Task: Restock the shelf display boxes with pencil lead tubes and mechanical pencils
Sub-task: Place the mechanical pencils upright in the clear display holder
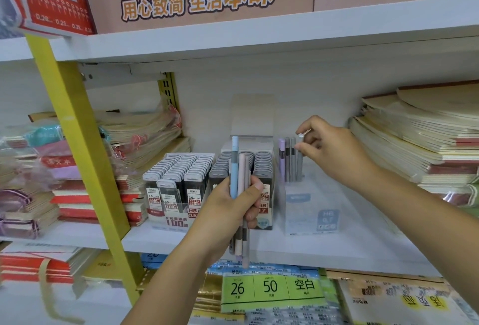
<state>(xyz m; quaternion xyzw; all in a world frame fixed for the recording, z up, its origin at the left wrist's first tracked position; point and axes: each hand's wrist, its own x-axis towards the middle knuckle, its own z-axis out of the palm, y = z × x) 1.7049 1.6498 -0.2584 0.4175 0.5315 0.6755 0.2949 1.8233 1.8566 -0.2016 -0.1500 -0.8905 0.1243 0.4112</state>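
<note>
The right hand (334, 151) pinches the top end of a grey pencil (300, 164) between thumb and fingertips. It holds the pencil upright at the back left of the clear display box (311, 210), just beside the standing pencils (285, 158). The left hand (233, 205) grips a bundle of mechanical pencils (239, 169) upright in a curled fist, in front of the lead tube boxes (178, 182) on the shelf (337, 247). The clear box looks mostly unfilled, so I judge the main risk is toppling: once let go, the pencil has little to lean on and may fall, taking its neighbours with it. The bundle sits uneven, the blue one riding high, so a slack grip could let pencils slide out below. A careless left wrist might also knock the tube rows, and the right forearm passes near the stacked notebooks (414, 143)
</note>
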